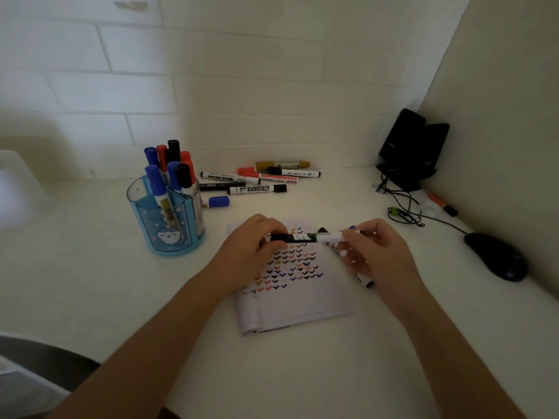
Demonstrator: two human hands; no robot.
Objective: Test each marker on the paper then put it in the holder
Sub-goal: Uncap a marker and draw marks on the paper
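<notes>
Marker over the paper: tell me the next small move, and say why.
Probably tilt the marker down and draw a tick on a bare part of the paper. The left hand holds the black cap apart from it, and the right hand grips its barrel above the ticks. If it was already tested, which I cannot tell, recap instead.
</notes>
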